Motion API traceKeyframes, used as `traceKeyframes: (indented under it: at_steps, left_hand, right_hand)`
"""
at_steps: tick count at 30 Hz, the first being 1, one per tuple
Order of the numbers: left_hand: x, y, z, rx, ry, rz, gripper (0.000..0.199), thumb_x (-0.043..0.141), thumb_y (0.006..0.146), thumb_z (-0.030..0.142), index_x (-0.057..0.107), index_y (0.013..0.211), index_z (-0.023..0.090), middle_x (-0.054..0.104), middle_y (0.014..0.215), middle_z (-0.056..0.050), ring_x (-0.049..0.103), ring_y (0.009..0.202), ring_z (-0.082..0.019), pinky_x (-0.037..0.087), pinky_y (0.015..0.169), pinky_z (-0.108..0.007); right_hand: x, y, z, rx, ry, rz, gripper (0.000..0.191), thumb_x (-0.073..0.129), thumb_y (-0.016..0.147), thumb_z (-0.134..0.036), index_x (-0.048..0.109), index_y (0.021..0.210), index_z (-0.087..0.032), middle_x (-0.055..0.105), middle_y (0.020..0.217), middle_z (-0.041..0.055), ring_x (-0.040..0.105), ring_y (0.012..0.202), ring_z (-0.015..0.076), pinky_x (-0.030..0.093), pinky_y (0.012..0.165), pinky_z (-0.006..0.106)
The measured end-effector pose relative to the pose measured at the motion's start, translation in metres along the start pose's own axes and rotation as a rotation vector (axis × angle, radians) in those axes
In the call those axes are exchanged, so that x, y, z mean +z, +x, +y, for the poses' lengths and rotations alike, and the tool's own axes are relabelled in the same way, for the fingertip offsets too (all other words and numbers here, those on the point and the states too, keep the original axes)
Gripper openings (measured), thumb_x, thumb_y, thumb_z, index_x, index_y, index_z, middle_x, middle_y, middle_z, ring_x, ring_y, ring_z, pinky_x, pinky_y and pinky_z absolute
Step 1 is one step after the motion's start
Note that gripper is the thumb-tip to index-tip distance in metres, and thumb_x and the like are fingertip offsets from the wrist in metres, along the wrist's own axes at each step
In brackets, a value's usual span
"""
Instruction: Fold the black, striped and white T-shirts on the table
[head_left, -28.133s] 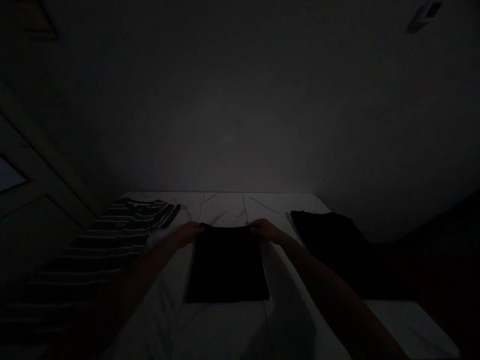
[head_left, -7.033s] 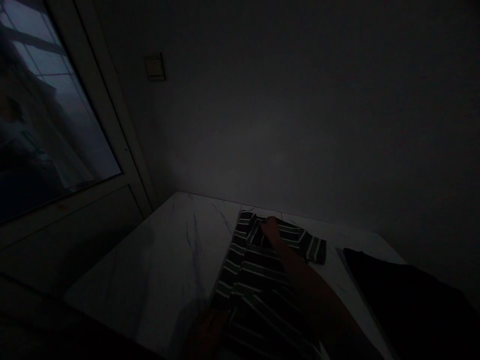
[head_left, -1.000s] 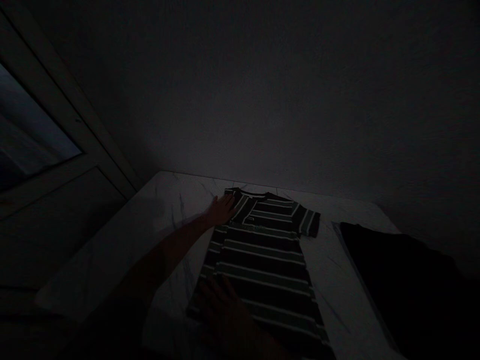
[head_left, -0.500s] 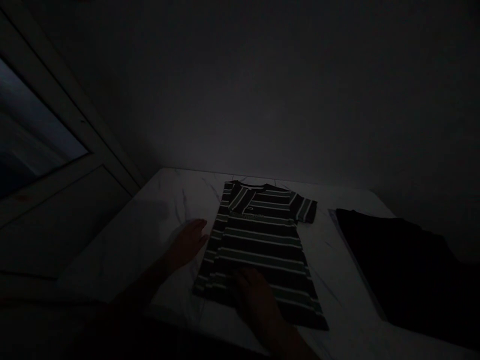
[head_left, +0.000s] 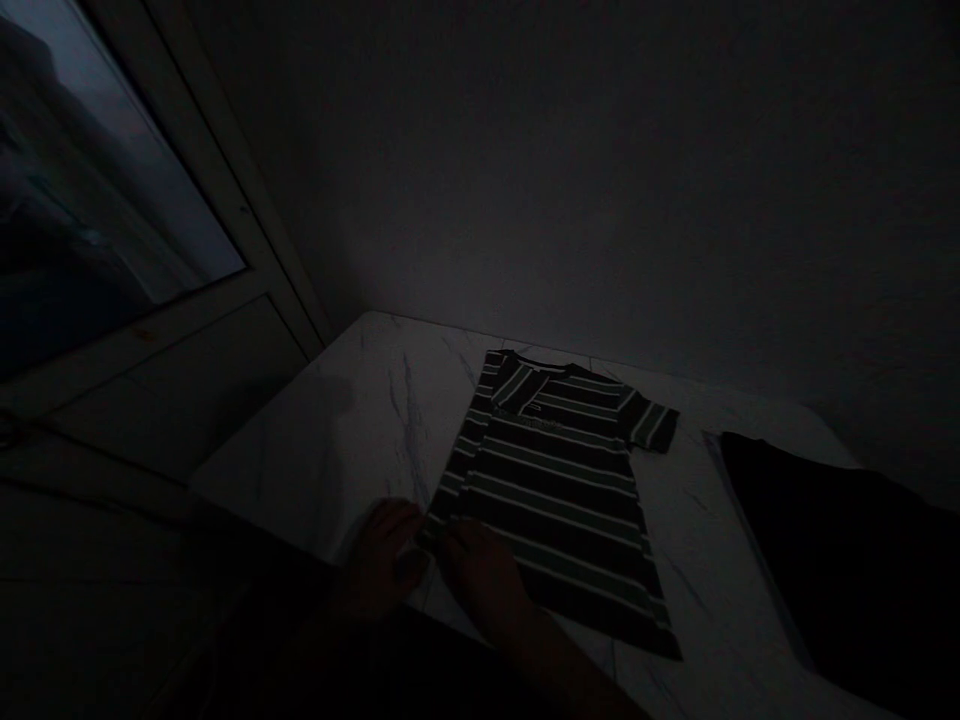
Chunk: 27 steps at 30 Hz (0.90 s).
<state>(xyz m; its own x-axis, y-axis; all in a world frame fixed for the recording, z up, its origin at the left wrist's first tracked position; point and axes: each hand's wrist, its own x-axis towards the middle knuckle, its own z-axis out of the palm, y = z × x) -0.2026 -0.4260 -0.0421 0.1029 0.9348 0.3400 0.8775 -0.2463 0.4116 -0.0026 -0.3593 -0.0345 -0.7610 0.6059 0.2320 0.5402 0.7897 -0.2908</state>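
Note:
A short-sleeved T-shirt (head_left: 559,490) with dark, green and white stripes lies flat on a marble-patterned table (head_left: 360,400). Its left side is folded inward, with that sleeve lying across the chest; the right sleeve sticks out. My left hand (head_left: 382,555) is beside the shirt's lower left corner, thumb apart from the bent fingers, holding nothing that I can see. On the lower left part of the shirt rests my right hand (head_left: 484,575), its fingers laid on the cloth near the hem. Darkness hides the exact fingertip contact.
A black folded cloth (head_left: 840,560) lies at the table's right side. Behind the table rises a plain wall (head_left: 525,200). To the left stands a door (head_left: 225,330) with a glass pane. The table's front edge runs close to my body.
My left hand has come down toward me to the shirt's lower left corner. My right hand has slid left along the hem area. The view has turned slightly left; the shirt's folds look the same.

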Motion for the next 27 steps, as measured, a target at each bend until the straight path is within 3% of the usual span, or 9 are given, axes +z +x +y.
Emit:
traceKeyframes:
  at_steps: [5, 9, 14, 18, 22, 27]
  left_hand:
    - [0.019, 0.002, 0.019, -0.081, 0.019, 0.086, 0.04, 0.061, 0.087, 0.026, 0.061, 0.128, 0.021, 0.068, 0.125, -0.012, 0.061, 0.119, -0.029, 0.047, 0.108, -0.055]
    - [0.029, 0.009, 0.03, -0.174, 0.027, 0.124, 0.036, 0.057, 0.085, 0.018, 0.064, 0.12, 0.024, 0.071, 0.113, -0.01, 0.064, 0.109, -0.03, 0.05, 0.101, -0.054]
    - [0.034, 0.011, 0.031, -0.211, 0.049, 0.167, 0.039, 0.055, 0.083, 0.012, 0.065, 0.119, 0.023, 0.072, 0.107, -0.01, 0.066, 0.1, -0.029, 0.054, 0.09, -0.048]
    - [0.04, 0.006, 0.029, -0.235, 0.1, 0.157, 0.041, 0.052, 0.081, 0.008, 0.066, 0.118, 0.021, 0.072, 0.108, -0.009, 0.066, 0.101, -0.028, 0.055, 0.09, -0.047]
    - [0.04, 0.001, 0.027, -0.168, 0.119, 0.17, 0.039, 0.05, 0.086, 0.01, 0.065, 0.121, 0.02, 0.071, 0.115, -0.011, 0.065, 0.106, -0.027, 0.055, 0.092, -0.045]
    - [0.027, 0.001, 0.023, -0.04, 0.033, 0.074, 0.035, 0.049, 0.092, 0.012, 0.068, 0.119, 0.023, 0.069, 0.119, -0.009, 0.063, 0.11, -0.024, 0.055, 0.095, -0.04]
  right_hand:
    - [-0.006, -0.009, 0.007, -0.073, -0.021, 0.088, 0.028, 0.059, 0.096, -0.012, 0.066, 0.123, -0.02, 0.072, 0.116, 0.0107, 0.068, 0.101, 0.0215, 0.056, 0.088, 0.033]
    - [-0.008, -0.015, 0.013, -0.187, -0.024, 0.162, 0.037, 0.054, 0.097, -0.009, 0.06, 0.132, -0.016, 0.071, 0.122, 0.0127, 0.067, 0.105, 0.0217, 0.056, 0.092, 0.034]
    - [-0.006, -0.016, 0.017, -0.232, -0.011, 0.182, 0.039, 0.049, 0.1, -0.011, 0.057, 0.137, -0.017, 0.072, 0.12, 0.0127, 0.067, 0.106, 0.0207, 0.057, 0.092, 0.035]
    - [-0.005, -0.017, 0.019, -0.248, -0.002, 0.238, 0.034, 0.051, 0.1, -0.011, 0.061, 0.132, -0.017, 0.073, 0.114, 0.0109, 0.069, 0.102, 0.0191, 0.057, 0.089, 0.031]
    - [-0.004, -0.022, 0.02, -0.245, 0.012, 0.269, 0.031, 0.052, 0.099, -0.011, 0.063, 0.127, -0.018, 0.074, 0.111, 0.0092, 0.069, 0.1, 0.0181, 0.058, 0.089, 0.03]
    - [-0.001, -0.025, 0.019, -0.256, -0.016, 0.151, 0.036, 0.062, 0.095, -0.01, 0.063, 0.13, -0.019, 0.075, 0.112, 0.0073, 0.069, 0.096, 0.0191, 0.057, 0.09, 0.033]
